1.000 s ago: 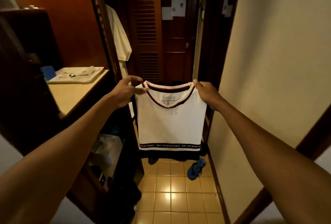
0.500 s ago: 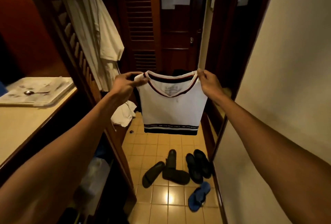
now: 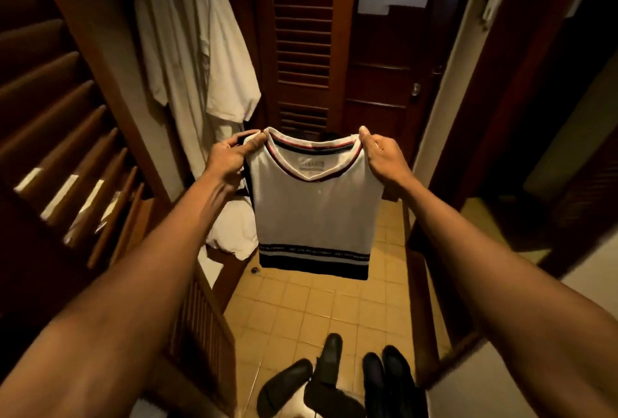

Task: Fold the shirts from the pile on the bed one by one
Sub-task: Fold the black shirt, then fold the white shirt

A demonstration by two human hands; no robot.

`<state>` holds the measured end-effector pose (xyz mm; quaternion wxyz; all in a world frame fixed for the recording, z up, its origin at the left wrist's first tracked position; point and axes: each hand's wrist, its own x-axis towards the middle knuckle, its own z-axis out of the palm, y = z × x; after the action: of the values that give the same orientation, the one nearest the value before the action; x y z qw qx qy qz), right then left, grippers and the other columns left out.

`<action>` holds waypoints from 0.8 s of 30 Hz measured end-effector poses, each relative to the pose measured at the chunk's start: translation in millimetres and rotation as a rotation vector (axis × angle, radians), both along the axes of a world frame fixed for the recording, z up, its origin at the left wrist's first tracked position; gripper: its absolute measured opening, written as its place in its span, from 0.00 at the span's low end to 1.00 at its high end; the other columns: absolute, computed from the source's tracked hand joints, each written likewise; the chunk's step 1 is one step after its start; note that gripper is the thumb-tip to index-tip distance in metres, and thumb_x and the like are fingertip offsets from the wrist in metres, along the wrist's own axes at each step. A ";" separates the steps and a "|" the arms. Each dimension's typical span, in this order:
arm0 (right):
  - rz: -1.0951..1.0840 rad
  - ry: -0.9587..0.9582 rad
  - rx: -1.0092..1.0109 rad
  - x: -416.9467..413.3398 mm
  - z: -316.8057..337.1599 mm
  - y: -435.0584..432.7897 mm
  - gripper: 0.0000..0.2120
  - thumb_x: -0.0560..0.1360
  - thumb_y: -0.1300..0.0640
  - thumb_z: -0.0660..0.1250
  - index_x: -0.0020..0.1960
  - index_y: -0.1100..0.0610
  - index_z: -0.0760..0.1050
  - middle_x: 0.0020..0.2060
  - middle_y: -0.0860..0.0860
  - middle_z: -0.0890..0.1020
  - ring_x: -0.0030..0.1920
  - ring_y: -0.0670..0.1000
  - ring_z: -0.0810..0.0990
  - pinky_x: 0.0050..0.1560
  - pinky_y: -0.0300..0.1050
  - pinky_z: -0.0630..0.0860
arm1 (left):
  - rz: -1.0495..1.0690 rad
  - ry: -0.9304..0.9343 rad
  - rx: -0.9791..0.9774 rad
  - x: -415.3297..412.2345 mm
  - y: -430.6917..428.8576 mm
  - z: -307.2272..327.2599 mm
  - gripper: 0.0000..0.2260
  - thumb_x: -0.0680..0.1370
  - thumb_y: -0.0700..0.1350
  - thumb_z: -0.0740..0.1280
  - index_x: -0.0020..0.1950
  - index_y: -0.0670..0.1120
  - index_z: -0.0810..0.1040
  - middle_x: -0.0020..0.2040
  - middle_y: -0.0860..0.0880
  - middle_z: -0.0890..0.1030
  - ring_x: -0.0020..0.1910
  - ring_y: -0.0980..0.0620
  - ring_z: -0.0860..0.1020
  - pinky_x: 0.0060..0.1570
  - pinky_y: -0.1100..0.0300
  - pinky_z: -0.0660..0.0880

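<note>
Shirt (image 3: 314, 213), hem lettering illegible, hangs pinched by left hand (image 3: 227, 163) and right hand (image 3: 384, 160).

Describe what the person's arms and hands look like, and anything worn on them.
Both are bare. The left hand and right hand wear no gloves, and no ring shows on the fingers in view. The left forearm and right forearm show no sleeve, watch or bracelet up to the frame's edge.
</note>
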<state>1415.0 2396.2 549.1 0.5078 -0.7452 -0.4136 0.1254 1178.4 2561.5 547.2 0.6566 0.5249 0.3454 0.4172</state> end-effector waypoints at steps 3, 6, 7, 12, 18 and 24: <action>-0.006 -0.022 0.019 35.5 0.3 75.8 0.30 0.80 0.36 0.57 0.36 0.62 0.73 0.33 0.58 0.77 0.33 0.52 0.74 0.36 0.51 0.70 | -0.004 0.014 0.009 28.9 70.3 2.5 0.08 0.71 0.45 0.77 0.50 0.50 0.85 0.46 0.49 0.85 0.46 0.51 0.81 0.51 0.54 0.77; 0.029 -0.063 0.010 62.4 4.9 144.2 0.26 0.81 0.39 0.57 0.33 0.57 0.69 0.29 0.50 0.72 0.31 0.47 0.69 0.34 0.45 0.65 | 0.009 0.009 0.016 52.9 136.7 7.6 0.10 0.70 0.45 0.78 0.50 0.48 0.85 0.45 0.49 0.85 0.44 0.54 0.82 0.47 0.58 0.79; 0.039 -0.069 0.012 70.8 6.9 166.7 0.25 0.82 0.40 0.57 0.33 0.57 0.69 0.29 0.50 0.71 0.31 0.46 0.69 0.34 0.45 0.64 | 0.010 -0.001 0.016 60.0 158.7 9.9 0.11 0.69 0.45 0.78 0.50 0.48 0.85 0.46 0.49 0.85 0.44 0.53 0.82 0.48 0.58 0.79; 0.078 -0.088 0.039 112.0 3.6 278.4 0.27 0.82 0.41 0.56 0.33 0.59 0.68 0.30 0.50 0.71 0.33 0.48 0.69 0.37 0.47 0.65 | 0.078 0.006 0.052 90.2 255.2 13.5 0.09 0.72 0.41 0.77 0.51 0.45 0.84 0.44 0.49 0.86 0.41 0.54 0.83 0.44 0.58 0.80; 0.172 -0.025 0.039 126.9 -16.7 423.3 0.25 0.81 0.39 0.57 0.34 0.56 0.69 0.31 0.50 0.73 0.34 0.48 0.70 0.38 0.48 0.66 | 0.204 0.035 0.060 94.6 361.0 -3.1 0.10 0.73 0.40 0.76 0.54 0.43 0.84 0.43 0.51 0.85 0.39 0.57 0.82 0.41 0.63 0.79; 0.372 0.091 -0.017 106.4 -69.9 593.1 0.24 0.82 0.41 0.57 0.38 0.58 0.73 0.34 0.51 0.75 0.37 0.47 0.71 0.39 0.46 0.69 | 0.406 0.051 -0.015 66.0 481.7 -53.5 0.12 0.70 0.41 0.78 0.53 0.43 0.84 0.46 0.47 0.86 0.42 0.54 0.83 0.45 0.60 0.80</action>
<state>1521.5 2989.4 479.3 0.4880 -0.6536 -0.5197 0.2542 1244.3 3043.2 493.8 0.5537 0.4500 0.4639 0.5251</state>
